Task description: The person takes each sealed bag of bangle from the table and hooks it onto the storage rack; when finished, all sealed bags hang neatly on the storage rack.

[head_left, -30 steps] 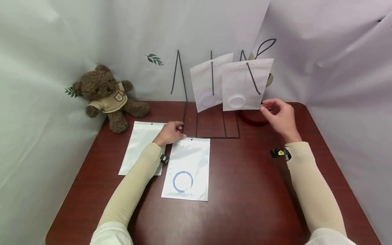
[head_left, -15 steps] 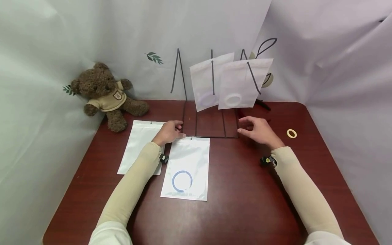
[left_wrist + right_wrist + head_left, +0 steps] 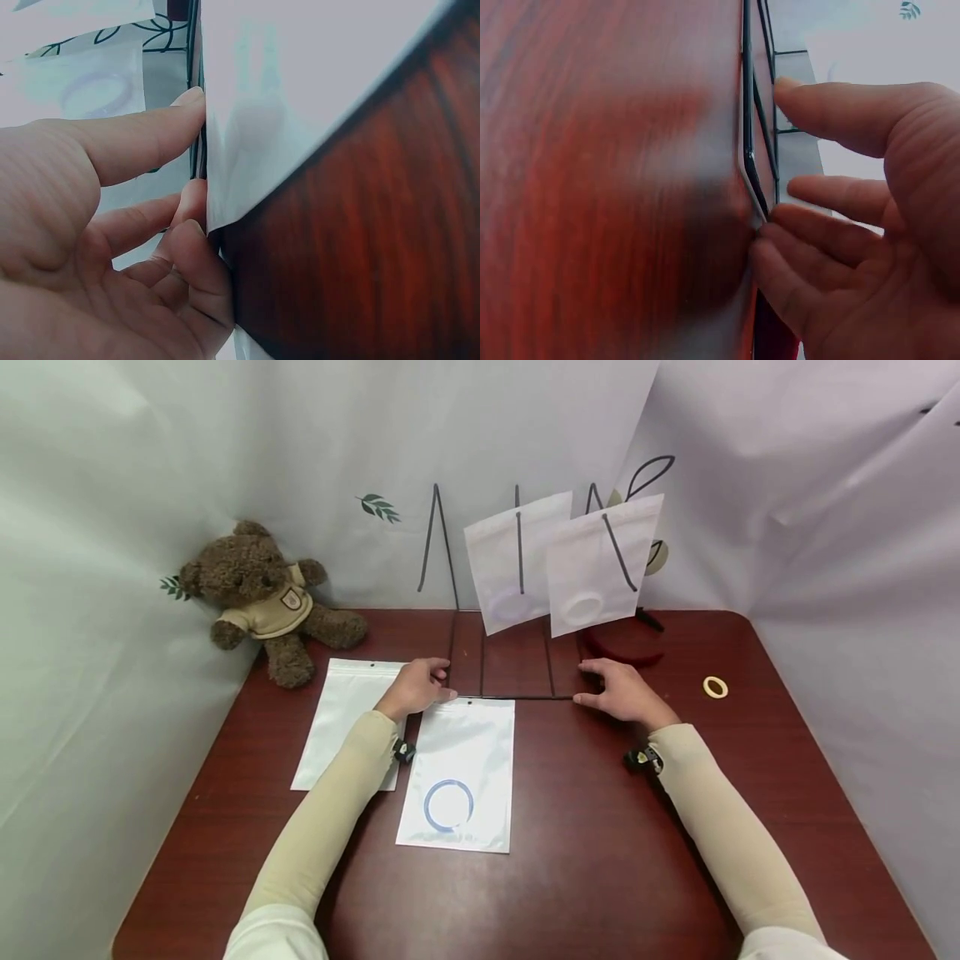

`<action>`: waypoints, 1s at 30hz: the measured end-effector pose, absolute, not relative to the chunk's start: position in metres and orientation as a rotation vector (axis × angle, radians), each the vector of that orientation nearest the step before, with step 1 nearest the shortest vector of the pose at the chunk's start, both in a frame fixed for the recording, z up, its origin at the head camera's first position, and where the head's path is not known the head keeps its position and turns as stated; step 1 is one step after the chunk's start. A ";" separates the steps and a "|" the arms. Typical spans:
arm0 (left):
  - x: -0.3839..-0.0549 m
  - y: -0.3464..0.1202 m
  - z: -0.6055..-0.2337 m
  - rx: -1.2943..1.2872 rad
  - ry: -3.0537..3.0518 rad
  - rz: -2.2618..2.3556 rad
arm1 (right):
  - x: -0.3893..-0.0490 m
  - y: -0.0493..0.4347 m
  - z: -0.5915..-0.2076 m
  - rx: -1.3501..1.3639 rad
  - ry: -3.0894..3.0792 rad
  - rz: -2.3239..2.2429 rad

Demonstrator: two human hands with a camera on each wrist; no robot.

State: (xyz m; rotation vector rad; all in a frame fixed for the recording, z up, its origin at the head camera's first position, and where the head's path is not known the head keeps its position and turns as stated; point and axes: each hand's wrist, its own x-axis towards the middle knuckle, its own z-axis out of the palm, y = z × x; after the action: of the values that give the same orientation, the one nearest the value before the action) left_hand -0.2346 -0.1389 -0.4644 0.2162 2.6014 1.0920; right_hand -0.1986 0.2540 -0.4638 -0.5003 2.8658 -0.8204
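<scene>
On the table stands a black wire display rack (image 3: 517, 697) with upright hooks. Two white pouches hang from it, a left pouch (image 3: 498, 547) and a right pouch (image 3: 592, 560), each with a faint ring showing. My left hand (image 3: 414, 685) rests at the base's front left corner, thumb by the wire (image 3: 196, 150), fingers loosely bent. At the front right corner lies my right hand (image 3: 624, 692), thumb apart from the fingers, fingertips beside the base wire (image 3: 748, 112). A flat pouch (image 3: 472, 743) with a blue ring shape lies before the rack; another pouch (image 3: 337, 714) lies left, partly under my left arm.
A brown teddy bear (image 3: 277, 610) sits at the back left. Behind my right hand lies a dark red curved object (image 3: 622, 658). A pale yellow ring (image 3: 707, 687) is on the table at right. White curtains stand behind and at both sides.
My right hand has come down and left from beside the hanging right pouch to the rack's front right corner. That pouch has swung on its hook. My left hand stays in place.
</scene>
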 end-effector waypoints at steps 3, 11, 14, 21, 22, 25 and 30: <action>-0.234 -0.139 -0.465 0.214 2.603 1.091 | -0.197 0.253 -0.464 -0.486 2.862 -0.769; -0.234 -0.140 -0.466 0.205 2.598 1.099 | -0.199 0.248 -0.465 -0.445 2.877 -0.701; -0.233 -0.140 -0.464 0.200 2.605 1.091 | -0.200 0.246 -0.464 -0.434 2.880 -0.685; -0.232 -0.139 -0.462 0.190 2.584 1.103 | -0.200 0.248 -0.461 -0.413 2.862 -0.686; -0.232 -0.140 -0.461 0.190 2.577 1.106 | -0.200 0.249 -0.461 -0.408 2.861 -0.689; -0.232 -0.140 -0.461 0.189 2.555 1.124 | -0.200 0.251 -0.463 -0.400 2.866 -0.702; -0.230 -0.144 -0.458 0.207 2.536 1.137 | -0.201 0.254 -0.465 -0.404 2.878 -0.725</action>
State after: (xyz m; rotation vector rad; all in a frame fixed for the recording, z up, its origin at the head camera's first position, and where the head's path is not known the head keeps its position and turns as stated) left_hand -0.2296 -0.1444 -0.4577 0.2073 2.5364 1.1368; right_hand -0.2014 0.2543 -0.4646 -0.4039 2.8785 -0.7248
